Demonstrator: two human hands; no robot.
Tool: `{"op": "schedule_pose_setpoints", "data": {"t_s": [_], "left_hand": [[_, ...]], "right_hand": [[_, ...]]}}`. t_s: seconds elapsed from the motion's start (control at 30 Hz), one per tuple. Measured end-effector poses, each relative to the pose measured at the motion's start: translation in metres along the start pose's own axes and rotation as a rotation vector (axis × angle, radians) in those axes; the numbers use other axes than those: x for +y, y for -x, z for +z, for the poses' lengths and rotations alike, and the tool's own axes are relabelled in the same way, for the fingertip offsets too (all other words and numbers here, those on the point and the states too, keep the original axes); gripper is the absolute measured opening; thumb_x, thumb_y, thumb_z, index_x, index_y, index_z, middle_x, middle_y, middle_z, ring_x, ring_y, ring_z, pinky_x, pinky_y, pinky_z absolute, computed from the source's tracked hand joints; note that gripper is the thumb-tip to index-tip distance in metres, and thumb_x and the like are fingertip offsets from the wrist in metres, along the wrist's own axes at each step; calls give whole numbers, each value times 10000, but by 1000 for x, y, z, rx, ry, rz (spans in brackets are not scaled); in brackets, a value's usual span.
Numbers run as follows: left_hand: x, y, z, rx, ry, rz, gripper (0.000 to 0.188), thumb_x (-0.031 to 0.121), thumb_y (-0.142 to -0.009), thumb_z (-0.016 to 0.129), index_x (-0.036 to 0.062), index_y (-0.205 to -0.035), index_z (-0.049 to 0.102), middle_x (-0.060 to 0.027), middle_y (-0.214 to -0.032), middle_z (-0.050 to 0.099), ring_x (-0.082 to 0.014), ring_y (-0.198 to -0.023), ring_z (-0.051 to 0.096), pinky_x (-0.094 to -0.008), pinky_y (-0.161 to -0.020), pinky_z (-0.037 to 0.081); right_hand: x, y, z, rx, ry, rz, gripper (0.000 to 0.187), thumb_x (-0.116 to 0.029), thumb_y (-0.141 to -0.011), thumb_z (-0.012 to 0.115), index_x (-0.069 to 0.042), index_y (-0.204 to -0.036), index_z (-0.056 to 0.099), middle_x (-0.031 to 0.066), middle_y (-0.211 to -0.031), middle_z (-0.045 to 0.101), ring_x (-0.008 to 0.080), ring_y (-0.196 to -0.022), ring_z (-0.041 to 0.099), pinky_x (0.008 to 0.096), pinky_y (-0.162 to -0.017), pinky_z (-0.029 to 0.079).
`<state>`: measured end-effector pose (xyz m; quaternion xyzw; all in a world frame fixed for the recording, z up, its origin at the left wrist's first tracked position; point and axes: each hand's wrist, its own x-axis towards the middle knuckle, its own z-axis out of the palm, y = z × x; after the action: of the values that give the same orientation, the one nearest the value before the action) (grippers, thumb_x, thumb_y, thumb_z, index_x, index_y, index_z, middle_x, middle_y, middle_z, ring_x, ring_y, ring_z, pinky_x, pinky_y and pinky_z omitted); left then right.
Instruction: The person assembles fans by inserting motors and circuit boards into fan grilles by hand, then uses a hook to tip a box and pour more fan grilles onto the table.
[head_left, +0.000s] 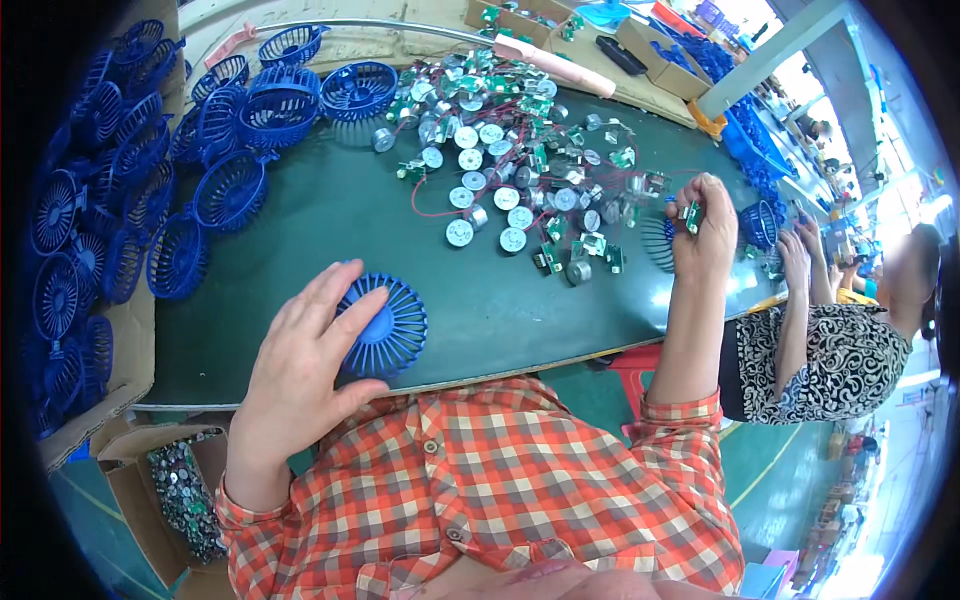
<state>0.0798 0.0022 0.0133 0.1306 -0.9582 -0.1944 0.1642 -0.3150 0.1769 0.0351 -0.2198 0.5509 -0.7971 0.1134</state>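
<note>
My left hand [308, 350] is spread around the left side of a round blue fan guard [397, 335] near the table's front edge, fingers across its top and thumb by its lower rim. At the right, my right hand [706, 232] is raised and closed on a small green circuit board [692, 217]; red wire runs near its fingertips. Just left of that wrist, a blurred, round ribbed guard [657, 244] shows on the table. Nearby lies a heap of round silver motors [513, 239] with green boards and red wires.
Blue guards fill a cardboard box [140, 340] at the left, and more stand on the green table [480, 330]. A pink-wrapped metal bar [555, 66] crosses the back. Another person's hands [797, 262] work at the right by a blue guard [760, 225]. A carton of small parts [188, 495] stands below.
</note>
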Motion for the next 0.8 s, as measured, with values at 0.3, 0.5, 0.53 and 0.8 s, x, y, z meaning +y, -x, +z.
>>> {"op": "schedule_pose_setpoints", "data": {"t_s": [0.3,0.5,0.53,0.8], "left_hand": [[2,4,-15,-49,-111,-49,899,224,-605,896,102,-1415,526,-181,-1414,499,-392,-1313,480,-493,-1082,394],[6,6,-10,24,-236,-89,813,349,-711,807,61,-1418,527,-190,-1330,555,-398,-1197,530,-499,-1037,404],[5,6,-11,35,-214,-89,776,352,-748,779,53,-1418,524,-195,-1315,564,-396,-1190,531,-491,-1030,407],[-5,25,-16,44,-192,-56,639,27,-779,693,25,-1395,526,-186,-1248,596,-364,-1108,563,-455,-958,455]], "right_hand": [[-21,19,-8,-36,29,-97,137,-132,-982,568,-65,-863,562,9,-756,475,132,-674,483,315,-630,434],[-12,71,11,-106,303,-322,144,-79,-962,564,-24,-831,588,32,-784,532,130,-681,528,285,-638,446],[-6,83,21,-103,279,-188,142,-47,-942,569,-13,-809,608,35,-781,557,114,-688,547,257,-643,443],[9,78,99,-641,975,-481,126,-79,-899,668,45,-895,647,101,-751,612,210,-662,590,319,-641,469]]}}
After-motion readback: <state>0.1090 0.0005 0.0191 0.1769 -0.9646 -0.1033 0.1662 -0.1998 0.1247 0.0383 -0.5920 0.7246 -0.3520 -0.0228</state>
